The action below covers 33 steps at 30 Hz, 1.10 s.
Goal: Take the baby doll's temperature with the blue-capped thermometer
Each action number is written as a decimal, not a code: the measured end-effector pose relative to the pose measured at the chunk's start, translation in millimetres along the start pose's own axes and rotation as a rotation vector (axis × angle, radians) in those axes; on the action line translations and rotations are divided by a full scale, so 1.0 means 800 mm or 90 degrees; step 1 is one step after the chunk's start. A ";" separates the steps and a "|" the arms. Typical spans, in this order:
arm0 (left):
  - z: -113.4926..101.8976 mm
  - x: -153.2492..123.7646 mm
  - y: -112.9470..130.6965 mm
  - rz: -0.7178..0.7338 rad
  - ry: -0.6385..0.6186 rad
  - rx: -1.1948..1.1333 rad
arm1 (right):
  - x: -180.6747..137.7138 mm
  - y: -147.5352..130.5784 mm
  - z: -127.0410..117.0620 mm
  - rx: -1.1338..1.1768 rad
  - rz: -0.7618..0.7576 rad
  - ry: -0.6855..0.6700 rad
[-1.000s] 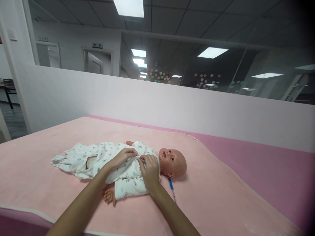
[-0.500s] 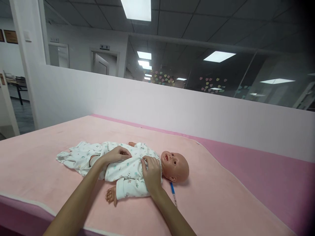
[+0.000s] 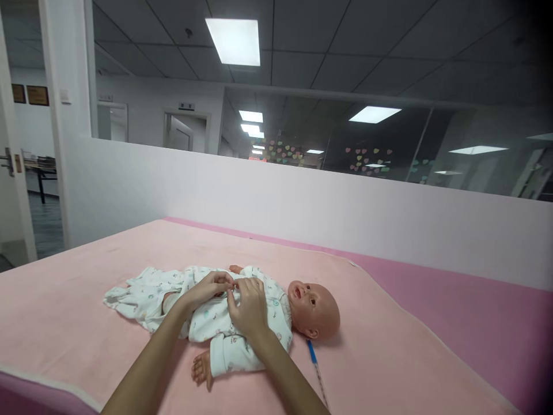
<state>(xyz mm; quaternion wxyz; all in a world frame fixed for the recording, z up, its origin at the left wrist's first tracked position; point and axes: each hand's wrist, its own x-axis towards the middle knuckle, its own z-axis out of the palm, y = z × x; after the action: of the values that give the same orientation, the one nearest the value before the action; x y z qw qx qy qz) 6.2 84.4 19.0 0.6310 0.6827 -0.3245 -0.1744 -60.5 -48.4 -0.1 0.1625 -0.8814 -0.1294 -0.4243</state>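
Observation:
A baby doll point(image 3: 317, 308) lies on its back, head to the right, dressed in a white patterned baby romper point(image 3: 216, 323). My left hand point(image 3: 211, 290) bends over the romper's front, its fingers pinched on the cloth at the middle of the chest. Right beside it, my right hand point(image 3: 250, 305) also has thumb and fingers closed on the cloth, the fingertips of both hands nearly meeting. What lies exactly between the fingertips is too small to make out. One doll hand point(image 3: 201, 369) sticks out of the near sleeve. The cloth around the doll's legs lies loose and rumpled.
A thin thermometer-like stick with a blue end point(image 3: 311, 353) lies near the doll's head. Beneath is a pink padded mat point(image 3: 389, 357). A white low wall point(image 3: 302, 196) with glass above runs behind, and a door point(image 3: 15, 190) stands at left.
My right hand has moved left from near the doll's collar to the chest, meeting my left hand. The camera view has tilted up slightly, so everything sits lower.

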 end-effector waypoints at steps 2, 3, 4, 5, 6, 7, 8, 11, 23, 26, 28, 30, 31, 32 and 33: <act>-0.001 0.002 -0.003 -0.011 0.014 0.001 | -0.002 0.000 0.002 -0.006 0.007 0.001; -0.001 0.003 -0.004 -0.018 0.018 0.002 | -0.004 0.000 0.002 -0.009 0.005 -0.002; -0.001 0.003 -0.005 -0.025 0.019 0.000 | -0.007 0.001 0.001 -0.013 0.000 -0.005; -0.001 0.003 -0.005 -0.029 0.021 -0.005 | -0.010 0.001 -0.001 -0.016 -0.005 -0.006; -0.001 0.003 -0.005 -0.033 0.021 -0.009 | -0.013 0.001 -0.003 -0.020 -0.009 -0.008; -0.001 0.002 -0.004 -0.036 0.019 -0.013 | -0.015 0.002 -0.004 -0.023 -0.011 -0.011; -0.001 0.001 -0.003 -0.038 0.018 -0.016 | -0.016 0.002 -0.004 -0.027 -0.012 -0.015; -0.001 -0.001 -0.001 -0.040 0.008 -0.015 | -0.017 0.002 -0.003 -0.040 -0.008 -0.026; -0.001 0.000 -0.007 -0.035 -0.016 -0.064 | -0.015 0.001 0.002 -0.056 -0.009 -0.028; -0.002 0.002 -0.011 -0.022 -0.013 -0.069 | -0.015 0.002 0.003 -0.065 -0.007 -0.028; -0.002 0.002 -0.010 -0.019 -0.010 -0.067 | -0.015 0.003 0.004 -0.073 -0.008 -0.020; -0.001 -0.001 -0.006 -0.027 -0.010 -0.068 | -0.016 0.003 0.005 -0.085 -0.005 -0.007; -0.001 -0.003 -0.003 -0.029 -0.017 -0.073 | -0.016 0.003 0.005 -0.091 -0.001 -0.002; -0.001 -0.005 -0.001 -0.028 -0.029 -0.077 | -0.016 0.003 0.006 -0.096 0.003 0.002; -0.002 -0.007 0.001 -0.025 -0.048 -0.079 | -0.016 0.003 0.006 -0.098 0.008 0.005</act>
<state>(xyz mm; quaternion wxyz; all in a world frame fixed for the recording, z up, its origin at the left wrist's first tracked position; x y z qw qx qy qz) 2.9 88.9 18.8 0.6559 0.6415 -0.3230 -0.2322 -64.1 -50.2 -13.8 0.0973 -0.8905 -0.0903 -0.4351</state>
